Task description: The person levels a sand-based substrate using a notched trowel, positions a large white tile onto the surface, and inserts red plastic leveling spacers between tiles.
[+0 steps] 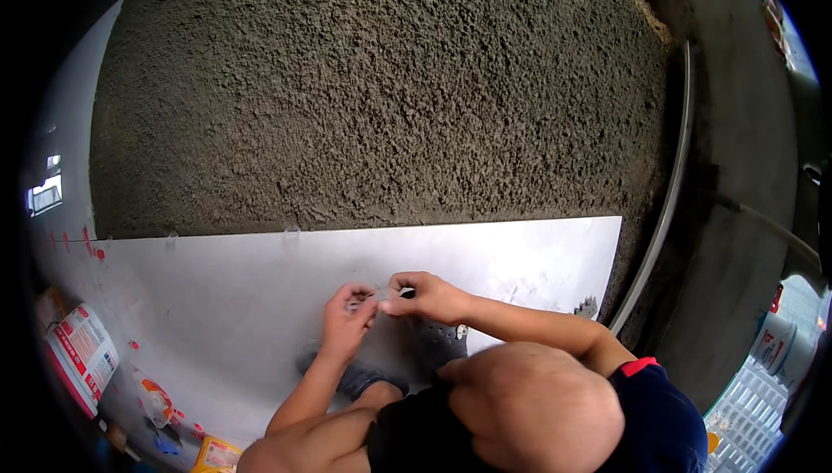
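Observation:
My left hand [344, 321] and my right hand [426, 296] meet above the large white tile [217, 300], in front of my bent knees. Their fingertips pinch small translucent pieces [380, 294] that look like plastic tile-levelling clips. The fingers partly hide them, so I cannot tell how many there are. Two similar clear clips, one near the middle [291, 228] and one further left [172, 236], stand at the tile's far edge. Beyond that edge lies a rough grey bed of mortar [390, 100].
My dark clogs [442, 341] stand on the tile. A notched grey piece [587, 307] lies near its right end. A long metal straightedge [666, 204] runs along the right. At left are a white-and-red bag [84, 356] and several red pieces; a ribbed plastic crate [754, 425] is at lower right.

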Available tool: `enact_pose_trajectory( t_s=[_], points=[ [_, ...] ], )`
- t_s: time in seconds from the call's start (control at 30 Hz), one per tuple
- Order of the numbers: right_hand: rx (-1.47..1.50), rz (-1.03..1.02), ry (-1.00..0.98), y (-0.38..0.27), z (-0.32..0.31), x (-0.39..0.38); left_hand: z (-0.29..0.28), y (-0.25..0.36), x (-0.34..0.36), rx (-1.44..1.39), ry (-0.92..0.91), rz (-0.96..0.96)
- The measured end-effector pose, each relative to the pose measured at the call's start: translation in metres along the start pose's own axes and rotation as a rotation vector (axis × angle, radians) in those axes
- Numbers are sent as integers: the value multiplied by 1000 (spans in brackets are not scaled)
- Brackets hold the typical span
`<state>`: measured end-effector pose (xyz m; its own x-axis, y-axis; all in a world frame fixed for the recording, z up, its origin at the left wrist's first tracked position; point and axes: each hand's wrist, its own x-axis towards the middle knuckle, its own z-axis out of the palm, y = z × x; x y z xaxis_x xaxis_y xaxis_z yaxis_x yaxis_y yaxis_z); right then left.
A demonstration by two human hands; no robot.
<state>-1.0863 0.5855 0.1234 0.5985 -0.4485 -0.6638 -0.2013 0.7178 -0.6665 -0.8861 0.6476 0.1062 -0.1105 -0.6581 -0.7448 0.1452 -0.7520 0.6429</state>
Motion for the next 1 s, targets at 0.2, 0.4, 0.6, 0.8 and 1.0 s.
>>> enact_pose_trajectory(
  t_s=[0.2,0.4,0.6,0.8,1.0],
  points=[
    [563,106,-26,40,8,-20,9,17,12,7,-299,-54],
    [765,227,-127,50,15,-23,-21,-5,26,-306,-493,-182],
    [-312,20,456,63,-13,-33,-7,-1,28,-482,-466,-141],
    [-925,-311,867,35,-71,-11,-31,-14,23,-469,-529,-117],
    [-1273,-313,874,34,-89,-3,-27,-21,4,-399,-600,-164]
  ],
)
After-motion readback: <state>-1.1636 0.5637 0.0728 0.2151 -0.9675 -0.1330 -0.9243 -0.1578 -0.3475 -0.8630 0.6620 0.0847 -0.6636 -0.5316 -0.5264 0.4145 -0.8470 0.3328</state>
